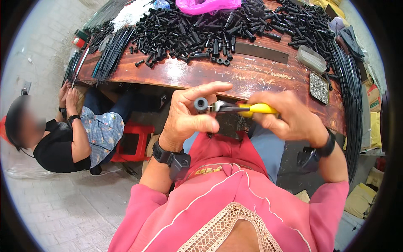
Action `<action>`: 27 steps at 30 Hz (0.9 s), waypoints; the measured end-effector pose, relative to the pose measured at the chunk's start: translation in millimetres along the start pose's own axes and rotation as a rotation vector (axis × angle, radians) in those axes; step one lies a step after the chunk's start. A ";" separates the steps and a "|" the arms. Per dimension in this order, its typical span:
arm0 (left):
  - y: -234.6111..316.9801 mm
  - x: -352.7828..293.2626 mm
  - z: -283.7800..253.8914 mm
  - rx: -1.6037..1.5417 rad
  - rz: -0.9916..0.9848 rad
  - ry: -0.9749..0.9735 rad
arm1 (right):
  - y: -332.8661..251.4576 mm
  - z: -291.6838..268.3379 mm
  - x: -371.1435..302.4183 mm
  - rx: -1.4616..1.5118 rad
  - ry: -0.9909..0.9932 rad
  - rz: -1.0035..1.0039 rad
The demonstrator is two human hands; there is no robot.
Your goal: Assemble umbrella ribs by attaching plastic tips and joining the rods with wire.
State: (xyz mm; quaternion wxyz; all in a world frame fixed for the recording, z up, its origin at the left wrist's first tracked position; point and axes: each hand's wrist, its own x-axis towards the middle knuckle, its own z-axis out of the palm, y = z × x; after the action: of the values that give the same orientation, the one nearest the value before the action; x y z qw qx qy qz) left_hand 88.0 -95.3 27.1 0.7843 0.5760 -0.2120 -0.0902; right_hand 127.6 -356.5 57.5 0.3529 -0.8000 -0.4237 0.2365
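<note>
In my left hand [181, 115] is a short black tube-shaped part [200, 104], its round open end turned toward me. The fingers close around it below the index finger, which is stretched out. My right hand [294, 115] grips a pair of pliers [258, 109] with yellow handles. The metal jaws of the pliers point left and meet the side of the black part; whether they pinch something small there is too fine to tell. Both hands are raised over my lap, just in front of the table edge.
A reddish wooden table [252, 80] carries a large heap of black plastic parts [189, 33]. Also on it are a pink bag [208, 6], a flat metal bar [262, 52], a clear box [312, 59] and a tray of small metal pieces [319, 87]. A person [63, 138] sits at left near a red stool [133, 142].
</note>
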 end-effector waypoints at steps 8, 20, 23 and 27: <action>2.5 1.6 6.9 -0.019 -0.055 0.184 | -7.7 2.6 -3.4 -0.128 0.254 -0.138; -3.3 11.9 15.0 0.038 -0.006 0.043 | 10.0 -6.6 -3.8 0.582 -0.427 0.225; -7.2 13.8 16.6 0.022 -0.023 0.168 | -0.5 4.5 -11.4 -0.300 0.185 0.152; -12.9 20.6 21.1 0.098 -0.033 0.177 | 25.1 -11.0 -8.3 0.755 -0.577 0.324</action>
State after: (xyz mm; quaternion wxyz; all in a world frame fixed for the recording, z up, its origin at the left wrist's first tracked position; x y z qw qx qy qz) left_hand 98.5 -125.7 24.9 0.7693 0.6228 -0.1363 -0.0413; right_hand 143.5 -377.4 45.9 0.4448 -0.5740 -0.2590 0.6368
